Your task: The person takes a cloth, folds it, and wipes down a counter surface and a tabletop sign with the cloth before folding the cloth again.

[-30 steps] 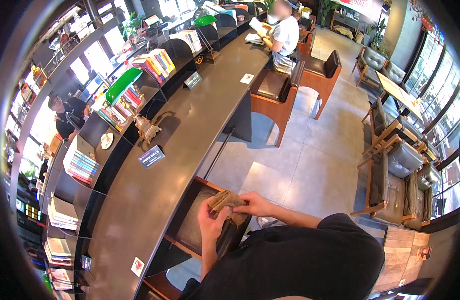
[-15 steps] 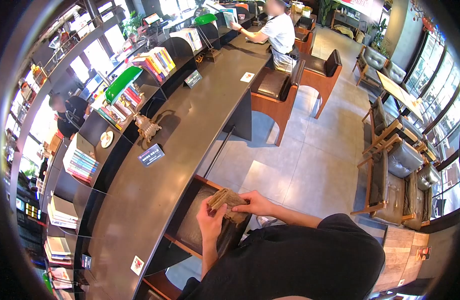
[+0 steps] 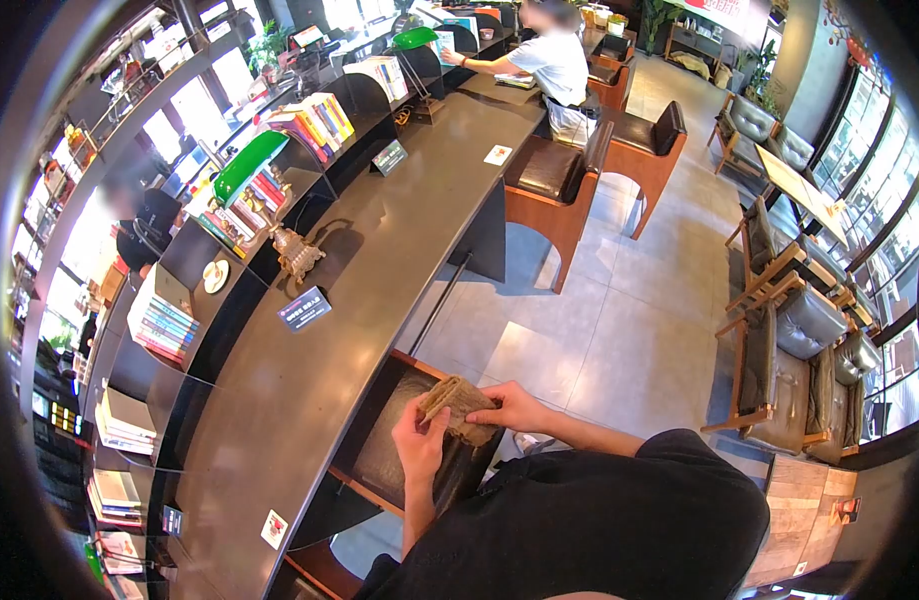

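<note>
A folded brown cloth (image 3: 461, 408) is between my two hands, above the dark leather seat of a chair (image 3: 379, 440). My left hand (image 3: 419, 440) is closed on its left side, thumb on the near face. With thumb and fingers, my right hand (image 3: 511, 408) pinches its right edge. Several layers of the cloth show at its upper left fold. The long dark counter (image 3: 279, 420) runs just left of the chair, apart from both hands.
On the counter stand a green-shaded lamp (image 3: 251, 168), a small dark sign (image 3: 304, 309) and a white card (image 3: 273, 529). Books (image 3: 164, 325) line the raised shelf. A person in white (image 3: 559, 68) reaches over the far counter; another in black (image 3: 149, 225) is behind it.
My hands and the cloth stay nearly in place, the cloth turned slightly. At the far counter, the person in white has moved the reaching hand leftward to the books.
</note>
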{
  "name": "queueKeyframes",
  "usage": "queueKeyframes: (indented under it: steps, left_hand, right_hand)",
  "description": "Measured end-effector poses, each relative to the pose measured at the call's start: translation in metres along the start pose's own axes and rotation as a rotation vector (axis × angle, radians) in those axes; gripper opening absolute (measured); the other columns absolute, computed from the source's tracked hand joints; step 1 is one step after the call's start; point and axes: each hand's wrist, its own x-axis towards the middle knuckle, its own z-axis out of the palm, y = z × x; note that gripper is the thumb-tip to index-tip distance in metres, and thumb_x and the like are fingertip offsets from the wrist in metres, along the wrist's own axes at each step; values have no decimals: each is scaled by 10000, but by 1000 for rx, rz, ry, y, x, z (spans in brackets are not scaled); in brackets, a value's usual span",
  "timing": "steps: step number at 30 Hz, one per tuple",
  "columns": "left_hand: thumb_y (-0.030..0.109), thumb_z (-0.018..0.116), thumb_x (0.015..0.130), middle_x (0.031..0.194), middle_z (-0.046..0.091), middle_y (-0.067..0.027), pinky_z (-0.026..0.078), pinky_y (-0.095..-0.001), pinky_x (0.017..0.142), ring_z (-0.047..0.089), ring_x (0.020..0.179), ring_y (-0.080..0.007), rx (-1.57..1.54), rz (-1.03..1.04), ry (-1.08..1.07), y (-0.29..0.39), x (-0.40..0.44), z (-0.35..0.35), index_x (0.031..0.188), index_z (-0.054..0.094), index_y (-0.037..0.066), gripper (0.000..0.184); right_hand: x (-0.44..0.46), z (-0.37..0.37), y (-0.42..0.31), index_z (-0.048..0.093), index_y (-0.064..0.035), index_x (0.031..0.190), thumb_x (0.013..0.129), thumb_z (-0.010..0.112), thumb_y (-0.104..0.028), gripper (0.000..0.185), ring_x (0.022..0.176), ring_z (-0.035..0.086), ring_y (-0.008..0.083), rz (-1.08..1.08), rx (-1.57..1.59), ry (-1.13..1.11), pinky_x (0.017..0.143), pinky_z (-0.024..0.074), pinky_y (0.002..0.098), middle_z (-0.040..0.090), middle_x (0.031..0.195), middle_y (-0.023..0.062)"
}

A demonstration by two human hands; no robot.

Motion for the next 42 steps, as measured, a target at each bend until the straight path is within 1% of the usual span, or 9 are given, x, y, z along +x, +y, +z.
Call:
queueKeyframes:
  steps: [5, 7, 17, 19, 29, 31, 33, 38, 42]
  left_hand:
    - [73, 725, 901, 984, 694, -67, 523, -247, 775, 643, 890, -109, -2, 5, 18, -4, 0, -1, 1137, 631, -44, 279]
    - [74, 727, 899, 979, 694, -65, 525, -247, 769, 644, 887, -109, 3, 7, 19, -5, 0, -2, 1127, 637, -44, 272]
    - [78, 740, 889, 962, 697, -69, 545, -271, 773, 650, 868, -116, 12, -21, 30, -5, 0, -3, 1112, 651, -40, 267]
    - [78, 742, 887, 960, 696, -68, 546, -272, 771, 650, 868, -117, 23, -20, 31, -5, 0, -4, 1110, 653, -40, 268]
    - [71, 750, 870, 932, 698, -59, 537, -260, 737, 642, 822, -100, 33, -64, 56, -1, -2, -5, 1117, 664, -25, 279]
    - [70, 755, 861, 932, 702, -57, 536, -260, 728, 642, 815, -99, 43, -89, 89, -3, -2, -6, 1120, 669, -16, 285]
    - [76, 762, 844, 916, 710, -63, 534, -260, 717, 647, 788, -101, 108, -48, 61, -5, -4, -9, 1121, 679, 0, 300]
    - [107, 771, 838, 869, 708, -72, 530, -268, 695, 642, 748, -110, 169, -27, 113, 9, -13, -18, 1117, 688, 18, 305]
    - [132, 770, 854, 841, 695, -60, 519, -271, 670, 611, 726, -95, 163, -39, 130, 8, -21, -27, 1160, 661, 34, 340]
  right_hand:
    - [1, 1, 4, 684, -10, 1171, 890, 759, -184, 339, 881, 562, 48, 12, -35, -1, 803, 496, 270, 715, 945, 1]
    - [2, 2, 9, 704, -29, 1077, 891, 757, -244, 289, 737, 563, 41, -98, -92, 58, 661, 494, 277, 692, 797, 19]
    - [3, 2, 7, 706, -36, 1078, 889, 759, -253, 293, 732, 560, 40, -80, -59, 43, 656, 489, 272, 686, 785, 13]
    - [1, 1, 0, 694, -8, 1139, 886, 764, -184, 316, 875, 565, 49, 26, -36, -6, 790, 493, 261, 708, 936, -6]
    - [6, -1, 7, 654, 10, 1195, 905, 739, -146, 340, 945, 597, 77, 47, -23, -131, 843, 507, 282, 702, 1025, 19]
    - [7, 0, 8, 678, -32, 1144, 879, 766, -249, 353, 818, 610, 67, 34, 25, -67, 732, 503, 278, 711, 904, 19]
    - [10, 1, 16, 657, -25, 1185, 885, 759, -223, 373, 870, 630, 79, -9, -24, -138, 773, 516, 276, 706, 969, 24]
    - [20, 11, -1, 610, 6, 1245, 913, 707, -118, 368, 937, 639, 98, -32, 178, -122, 828, 526, 273, 689, 1072, 43]
    - [31, 19, 5, 619, 13, 1227, 919, 686, -84, 330, 928, 640, 96, -47, 166, -205, 818, 528, 269, 695, 1056, 50]
